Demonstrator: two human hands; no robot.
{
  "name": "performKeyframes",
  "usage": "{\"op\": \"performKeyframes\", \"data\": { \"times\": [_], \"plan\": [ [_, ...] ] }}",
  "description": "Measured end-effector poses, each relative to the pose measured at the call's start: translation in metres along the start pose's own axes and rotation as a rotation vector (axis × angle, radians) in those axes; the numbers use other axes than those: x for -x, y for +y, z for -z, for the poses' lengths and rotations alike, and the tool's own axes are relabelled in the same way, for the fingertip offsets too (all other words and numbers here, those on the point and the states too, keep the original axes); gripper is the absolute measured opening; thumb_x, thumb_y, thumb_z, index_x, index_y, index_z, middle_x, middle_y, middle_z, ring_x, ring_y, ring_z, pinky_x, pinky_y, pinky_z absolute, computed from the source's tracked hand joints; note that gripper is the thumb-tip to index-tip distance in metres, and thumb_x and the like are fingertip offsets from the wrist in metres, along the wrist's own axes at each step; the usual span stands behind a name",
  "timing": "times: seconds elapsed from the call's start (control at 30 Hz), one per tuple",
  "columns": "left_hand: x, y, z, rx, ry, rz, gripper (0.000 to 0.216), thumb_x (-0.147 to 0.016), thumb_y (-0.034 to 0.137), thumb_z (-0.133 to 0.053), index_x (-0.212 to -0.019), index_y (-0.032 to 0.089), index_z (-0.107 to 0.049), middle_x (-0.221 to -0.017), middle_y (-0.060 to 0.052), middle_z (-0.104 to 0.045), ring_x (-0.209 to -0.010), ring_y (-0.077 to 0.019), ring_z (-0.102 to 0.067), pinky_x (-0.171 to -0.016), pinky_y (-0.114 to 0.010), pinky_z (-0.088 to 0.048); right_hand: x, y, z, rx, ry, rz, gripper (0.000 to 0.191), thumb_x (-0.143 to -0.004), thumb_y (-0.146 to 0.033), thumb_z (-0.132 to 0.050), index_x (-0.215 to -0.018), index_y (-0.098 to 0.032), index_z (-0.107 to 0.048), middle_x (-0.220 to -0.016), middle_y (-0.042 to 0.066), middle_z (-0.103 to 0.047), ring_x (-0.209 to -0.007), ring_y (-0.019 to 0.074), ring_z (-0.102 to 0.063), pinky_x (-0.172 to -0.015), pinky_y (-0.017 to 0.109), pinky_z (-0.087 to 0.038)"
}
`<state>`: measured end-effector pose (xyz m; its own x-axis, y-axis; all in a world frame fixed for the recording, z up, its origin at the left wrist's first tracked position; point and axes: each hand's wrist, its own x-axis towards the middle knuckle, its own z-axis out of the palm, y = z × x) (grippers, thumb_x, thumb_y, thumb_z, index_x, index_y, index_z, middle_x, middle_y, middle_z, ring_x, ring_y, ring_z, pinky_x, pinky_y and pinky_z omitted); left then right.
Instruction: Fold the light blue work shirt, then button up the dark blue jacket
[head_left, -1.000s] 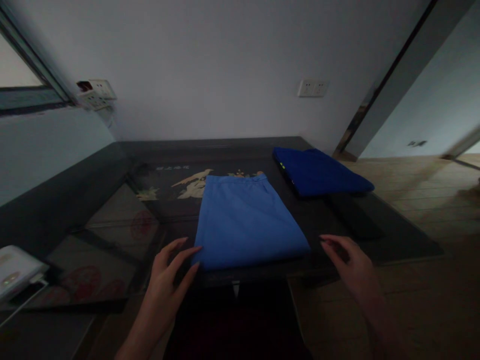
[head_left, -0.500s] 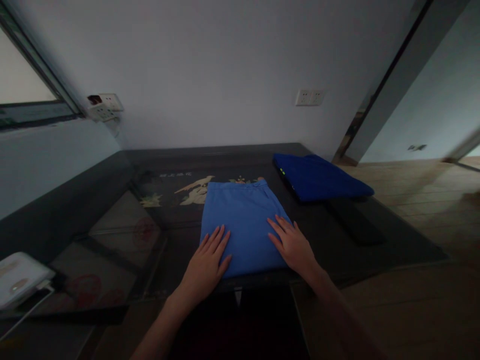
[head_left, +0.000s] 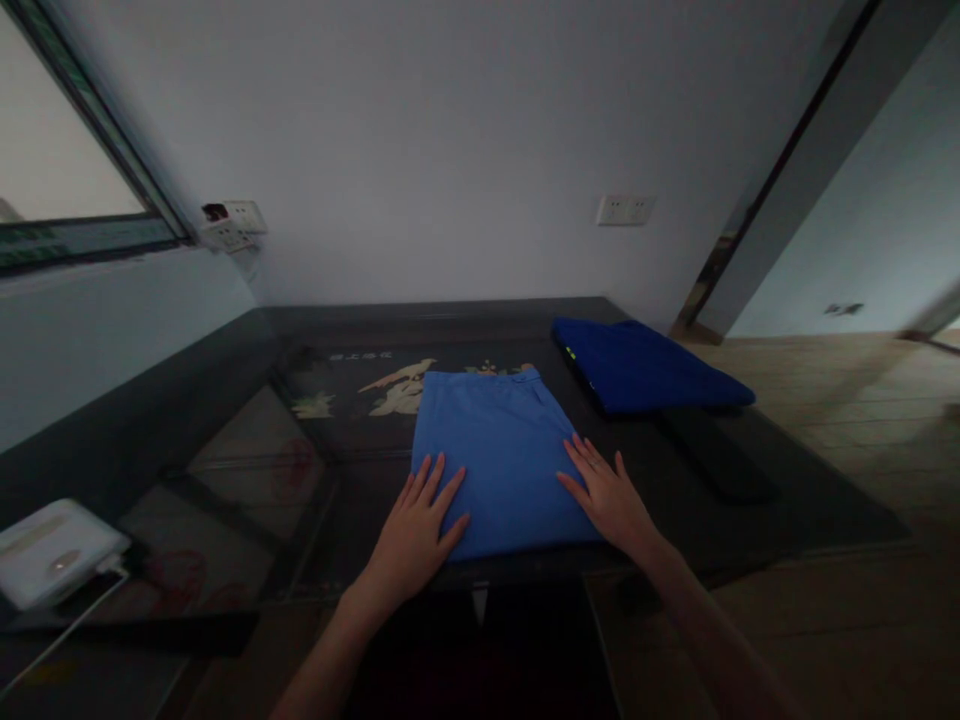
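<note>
A light blue folded garment (head_left: 499, 450) with a waistband along its far edge, which looks like a pair of trousers, lies flat on the dark table (head_left: 360, 480). My left hand (head_left: 421, 520) rests on its near left side, fingers spread and flat. On its right edge lies my right hand (head_left: 606, 492), fingers stretched out, with the fingertips touching the cloth. Neither hand grips anything. Part of the garment's left and right borders is hidden under my hands.
A dark blue folded cloth (head_left: 652, 365) lies at the back right, beside a black flat object (head_left: 720, 455). At the left edge stands a white device (head_left: 60, 550) with a cable. Wall sockets (head_left: 626, 210) sit above the table, which ends at the wall behind.
My right hand has slid slightly outward to the garment's right edge. My left hand stays on the near left side. The whole view has shifted a little.
</note>
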<state>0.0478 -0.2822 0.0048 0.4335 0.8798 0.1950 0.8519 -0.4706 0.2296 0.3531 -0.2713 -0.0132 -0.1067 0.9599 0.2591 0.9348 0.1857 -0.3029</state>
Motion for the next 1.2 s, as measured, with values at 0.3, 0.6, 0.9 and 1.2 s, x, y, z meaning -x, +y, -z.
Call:
{"op": "performKeyframes", "data": {
  "times": [0.3, 0.6, 0.9, 1.2],
  "plan": [
    [-0.065, -0.037, 0.038, 0.195, 0.118, -0.013, 0.041, -0.091, 0.033, -0.043, -0.128, 0.017, -0.051, -0.137, -0.011, -0.049, -0.128, -0.0225, -0.044, -0.108, -0.042, -0.034, -0.057, -0.034, 0.04, -0.196, 0.38, 0.009, 0.056, -0.094, -0.049, -0.031, -0.138, -0.016, -0.041, -0.147, 0.015, -0.034, -0.139, 0.0264, -0.024, -0.109, 0.053, -0.025],
    [-0.154, -0.044, -0.01, -0.032, 0.065, 0.138, 0.049, -0.091, 0.038, -0.044, -0.133, 0.014, -0.045, -0.144, -0.019, -0.038, -0.137, -0.0342, -0.026, -0.108, -0.056, -0.021, -0.158, -0.055, -0.026, 0.122, -0.181, -0.15, 0.058, -0.094, -0.047, -0.032, -0.142, -0.014, -0.034, -0.15, 0.017, -0.027, -0.14, 0.0312, -0.018, -0.108, 0.058, -0.017],
    [-0.154, -0.047, -0.012, 0.105, 0.14, 0.16, 0.047, -0.092, 0.032, -0.042, -0.135, 0.012, -0.044, -0.145, -0.017, -0.037, -0.135, -0.028, -0.031, -0.111, -0.043, -0.024, -0.157, -0.032, -0.046, 0.167, -0.151, -0.101, 0.059, -0.095, -0.049, -0.024, -0.145, -0.018, -0.03, -0.152, 0.013, -0.024, -0.141, 0.0282, -0.015, -0.11, 0.054, -0.013],
    [-0.011, -0.027, 0.059, 0.187, 0.174, 0.36, 0.036, -0.091, 0.035, -0.042, -0.122, 0.022, -0.054, -0.097, -0.006, -0.068, -0.089, -0.0225, -0.064, -0.08, -0.035, -0.049, -0.177, -0.081, -0.036, 0.079, -0.189, 0.072, 0.057, -0.089, -0.033, -0.046, -0.143, -0.019, -0.034, -0.149, 0.014, -0.031, -0.139, 0.0327, -0.02, -0.107, 0.06, -0.019]
  ]
}}
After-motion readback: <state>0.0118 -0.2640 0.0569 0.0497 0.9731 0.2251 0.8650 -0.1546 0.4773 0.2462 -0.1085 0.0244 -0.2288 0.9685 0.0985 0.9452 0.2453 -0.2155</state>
